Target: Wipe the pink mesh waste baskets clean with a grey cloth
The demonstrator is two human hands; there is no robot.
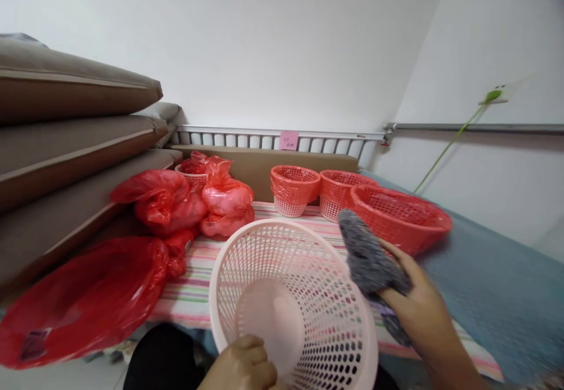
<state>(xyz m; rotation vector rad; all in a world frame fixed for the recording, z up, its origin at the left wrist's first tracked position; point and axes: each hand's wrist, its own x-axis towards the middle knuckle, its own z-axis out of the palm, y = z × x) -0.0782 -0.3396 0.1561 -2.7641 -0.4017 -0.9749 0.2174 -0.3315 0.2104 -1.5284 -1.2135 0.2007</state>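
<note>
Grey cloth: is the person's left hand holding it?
No, the right hand holds the grey cloth, while the left hand is on the near side of the pale pink basket.

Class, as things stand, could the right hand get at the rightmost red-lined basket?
Probably yes: the right hand is close to the basket, with nothing else standing between, though the grey cloth it holds may hinder a firm grip.
</note>
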